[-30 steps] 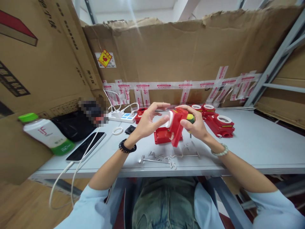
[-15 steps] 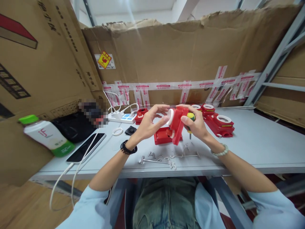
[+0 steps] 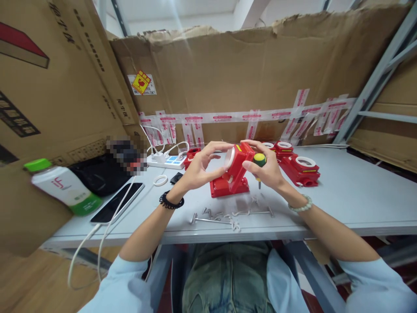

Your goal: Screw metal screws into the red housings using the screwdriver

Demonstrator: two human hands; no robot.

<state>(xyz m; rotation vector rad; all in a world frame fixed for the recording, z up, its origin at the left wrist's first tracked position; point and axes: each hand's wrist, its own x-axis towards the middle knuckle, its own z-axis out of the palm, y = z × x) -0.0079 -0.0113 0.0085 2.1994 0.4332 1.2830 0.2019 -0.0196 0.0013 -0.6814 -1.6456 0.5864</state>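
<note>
Tilted above the table is a red box-shaped housing (image 3: 243, 153) with a round white ring (image 3: 230, 159) on its face, held between my two hands. My left hand (image 3: 202, 168) has its thumb and fingers around the ring side. Gripping the other side, my right hand (image 3: 267, 170) also keeps a screwdriver (image 3: 259, 160) with a yellow-and-green handle in its palm, shaft pointing down. Beneath the held housing lies another red part (image 3: 219, 188), partly covered by it. Nearer the front edge are several small screws and metal T-shaped rods (image 3: 213, 221) with white fittings.
More red housings with white rings (image 3: 301, 171) stand right of my hands. To the left are a loose white ring (image 3: 160, 180), a phone (image 3: 117, 202) with a cable, a bottle (image 3: 65, 187) and a power strip (image 3: 167, 161). A cardboard wall (image 3: 221, 78) closes the back.
The held housing has turned, so its top with the yellow label now shows and its lower end sits over the red part on the table. Both hands stay on it.
</note>
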